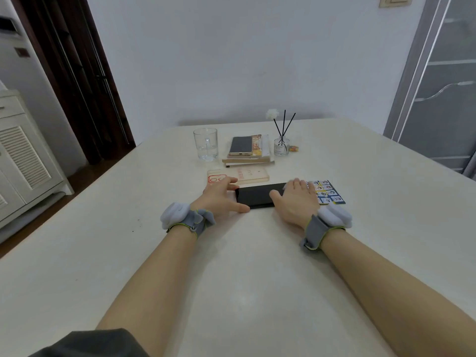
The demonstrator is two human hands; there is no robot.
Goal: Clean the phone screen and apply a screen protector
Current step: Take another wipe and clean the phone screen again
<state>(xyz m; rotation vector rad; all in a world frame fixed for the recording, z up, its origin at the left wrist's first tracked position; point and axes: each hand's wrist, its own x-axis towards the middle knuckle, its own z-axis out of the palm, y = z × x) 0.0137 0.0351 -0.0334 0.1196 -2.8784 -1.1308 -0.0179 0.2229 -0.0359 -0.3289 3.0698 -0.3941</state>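
Black phone [255,195] partly under right hand [296,200]

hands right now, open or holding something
left hand: open, fingers spread around the left end of the black phone
right hand: open, lying flat on the phone's right end

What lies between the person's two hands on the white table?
A black rectangular phone lies flat between the left hand and the right hand; both touch its ends. The head view shows this.
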